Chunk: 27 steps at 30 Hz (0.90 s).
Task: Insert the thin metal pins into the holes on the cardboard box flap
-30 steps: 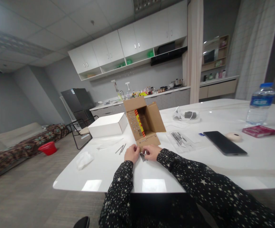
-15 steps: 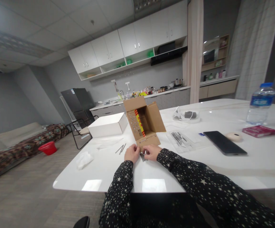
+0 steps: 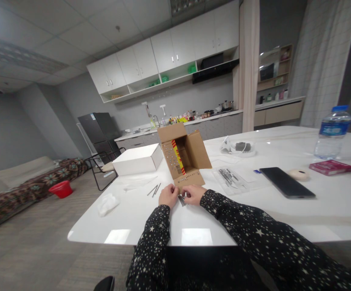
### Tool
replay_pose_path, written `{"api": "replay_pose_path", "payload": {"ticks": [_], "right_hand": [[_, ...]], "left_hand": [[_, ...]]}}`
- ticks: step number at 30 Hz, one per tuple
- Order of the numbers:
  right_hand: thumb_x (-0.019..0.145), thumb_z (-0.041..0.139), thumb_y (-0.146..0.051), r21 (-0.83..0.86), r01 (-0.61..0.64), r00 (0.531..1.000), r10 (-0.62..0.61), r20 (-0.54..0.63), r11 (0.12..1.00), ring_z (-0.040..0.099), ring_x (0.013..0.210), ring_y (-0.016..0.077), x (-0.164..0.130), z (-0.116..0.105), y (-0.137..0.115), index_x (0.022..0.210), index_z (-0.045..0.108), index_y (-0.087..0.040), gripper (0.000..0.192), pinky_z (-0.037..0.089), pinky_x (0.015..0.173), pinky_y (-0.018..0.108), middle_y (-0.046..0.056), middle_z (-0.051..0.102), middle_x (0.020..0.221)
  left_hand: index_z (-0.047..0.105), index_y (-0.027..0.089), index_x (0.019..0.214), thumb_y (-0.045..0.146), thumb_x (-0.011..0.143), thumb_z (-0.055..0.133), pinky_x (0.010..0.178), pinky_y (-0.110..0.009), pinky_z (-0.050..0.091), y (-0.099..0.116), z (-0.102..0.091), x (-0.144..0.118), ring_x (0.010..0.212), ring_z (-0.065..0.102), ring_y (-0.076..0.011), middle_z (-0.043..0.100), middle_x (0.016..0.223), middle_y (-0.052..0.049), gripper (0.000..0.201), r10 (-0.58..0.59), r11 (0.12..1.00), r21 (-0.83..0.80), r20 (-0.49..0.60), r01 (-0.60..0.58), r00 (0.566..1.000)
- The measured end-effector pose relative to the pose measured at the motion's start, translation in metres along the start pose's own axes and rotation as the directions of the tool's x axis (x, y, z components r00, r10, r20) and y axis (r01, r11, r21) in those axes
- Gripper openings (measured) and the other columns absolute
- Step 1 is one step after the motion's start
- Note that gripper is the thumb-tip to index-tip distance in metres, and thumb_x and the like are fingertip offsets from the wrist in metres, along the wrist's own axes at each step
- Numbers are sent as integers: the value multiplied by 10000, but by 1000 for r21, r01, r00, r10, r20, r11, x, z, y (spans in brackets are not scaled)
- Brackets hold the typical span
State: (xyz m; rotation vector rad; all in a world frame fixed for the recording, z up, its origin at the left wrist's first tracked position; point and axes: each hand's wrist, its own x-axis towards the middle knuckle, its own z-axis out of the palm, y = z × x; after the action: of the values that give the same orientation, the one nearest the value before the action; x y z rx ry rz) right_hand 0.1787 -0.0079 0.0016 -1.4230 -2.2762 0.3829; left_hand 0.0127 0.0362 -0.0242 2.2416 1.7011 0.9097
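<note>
An open cardboard box [image 3: 183, 153] stands tilted on the white table [image 3: 133, 226], with a yellow and red tape strip and rows of small pale dots on its side and lower flap. My left hand [image 3: 168, 195] rests by the flap's front edge, fingers bent and pressed together. Opposite it, my right hand [image 3: 193, 195] curls its fingers in a pinch. Between the two lie several thin grey metal rods [image 3: 181, 201] resembling nails, touching or close to the right fingertips. What either hand pinches is too small to see.
Left of my hands lie a few loose metal rods [image 3: 154, 189], a crumpled tissue [image 3: 107, 204] and a white box [image 3: 137, 159]. To the right are a clear case of metal pieces [image 3: 230, 182], a black phone [image 3: 286, 182], a magenta box [image 3: 331, 167] and a water bottle [image 3: 333, 133].
</note>
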Motion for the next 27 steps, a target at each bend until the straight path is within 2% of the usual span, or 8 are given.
{"api": "replay_pose_path", "payload": {"ticks": [10,14,21,27], "right_hand": [[711,552,-257,-84,-25,999,21,-49,996,576,674,150,6,10,5,783,662,-186,149,351,562,219,22,657,729],[722,547,-273,-112,-35,999,32,-33,993,599,696,169,6,10,6,794,666,-184,165,366,567,228,39,669,750],[753,527,-251,-172,-81,997,77,-25,982,626,762,203,4,2,1,837,674,-183,183,395,601,246,73,679,806],[730,561,-301,-165,-109,994,108,-15,980,625,771,209,-1,-6,-1,833,661,-200,176,392,583,245,63,669,827]], "left_hand": [[536,187,643,385,808,456,611,-228,344,3,-1,0,623,514,-122,597,629,-9,270,-13,1000,3,2,13,1000],[531,192,642,381,808,453,600,-227,334,2,-1,0,613,505,-119,588,622,0,263,-5,1000,1,0,5,1000],[529,188,633,387,808,456,598,-225,328,7,-4,-1,611,503,-120,580,616,-5,275,-23,1000,1,7,23,1000],[513,191,622,383,806,453,589,-228,325,8,-5,-1,609,500,-123,568,607,-4,273,-25,1000,1,6,25,1000]]}}
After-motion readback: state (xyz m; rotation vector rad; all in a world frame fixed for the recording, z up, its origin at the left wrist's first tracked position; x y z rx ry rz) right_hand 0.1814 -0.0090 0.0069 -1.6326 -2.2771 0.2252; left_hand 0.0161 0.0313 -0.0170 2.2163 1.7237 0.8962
